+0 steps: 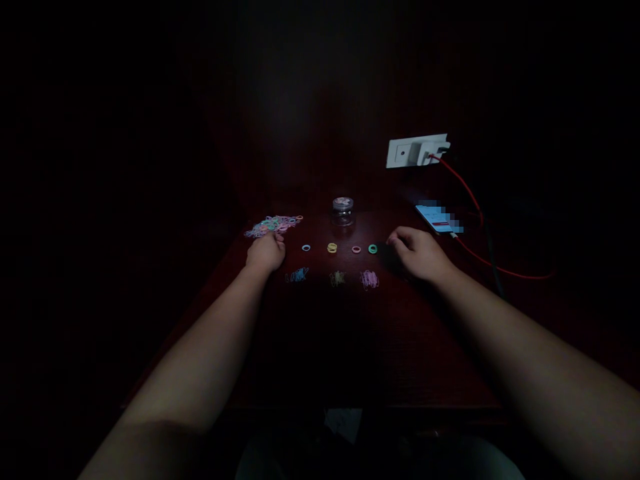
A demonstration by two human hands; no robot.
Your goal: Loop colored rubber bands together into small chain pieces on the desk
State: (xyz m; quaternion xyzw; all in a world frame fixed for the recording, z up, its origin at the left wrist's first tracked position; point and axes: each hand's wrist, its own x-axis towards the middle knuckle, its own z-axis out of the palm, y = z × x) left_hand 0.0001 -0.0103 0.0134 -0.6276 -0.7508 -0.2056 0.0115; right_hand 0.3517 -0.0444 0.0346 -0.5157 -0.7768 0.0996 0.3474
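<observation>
My left hand (267, 252) is curled into a fist on the dark red table, at the near edge of a loose pile of pastel rubber bands (274, 225). My right hand (416, 252) rests curled to the right of a row of small rings. No object shows in either hand. The row holds a blue ring (306, 248), yellow rings (332, 249), a pink ring (356, 250) and a green ring (373, 249). Nearer to me lie small heaps of blue bands (300, 275), dull yellow bands (338, 279) and purple bands (369, 279).
A small clear round jar (343, 208) stands behind the rings. At the right lies a lit phone (436, 219) with a red cable (465, 183) running to a white charger (425, 153) in a wall socket plate (400, 153). The surroundings are very dark.
</observation>
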